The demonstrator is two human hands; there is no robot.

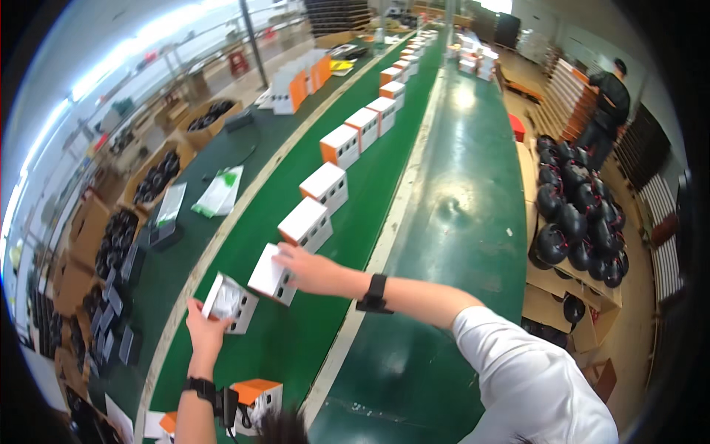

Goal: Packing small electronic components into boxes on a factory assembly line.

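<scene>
An orange-topped box point(257, 399) is seen nearest, at the lower edge on the green belt point(377, 170), just beside the left forearm with its black wristband point(200, 386). Above it, an open white box point(229, 302) is gripped by the left hand point(204, 325), whose fingers are closed on the box's near end; the box is tilted, its open side turned up, at the belt's left edge. Just to its right, a second white box point(271, 277) is held by the right hand point(305, 268), the fingers being wrapped over its top edge; it rests on the belt, close to the first box but apart from it. A black band point(375, 293) is worn on the right wrist, and a white sleeve point(518, 370) covers the upper arm.

Beyond, a row of white-and-orange boxes point(325, 185) is spaced along the belt, running away toward the far end. On the dark desk point(222, 140) to the left, a clear bag with green print point(220, 194) and black trays point(118, 237) in cartons are laid. To the right, past the shiny green strip point(466, 185), black wheels point(580, 214) are piled on cartons. Farther off, a person in dark clothes point(608, 111) is seen standing at stacked shelves.
</scene>
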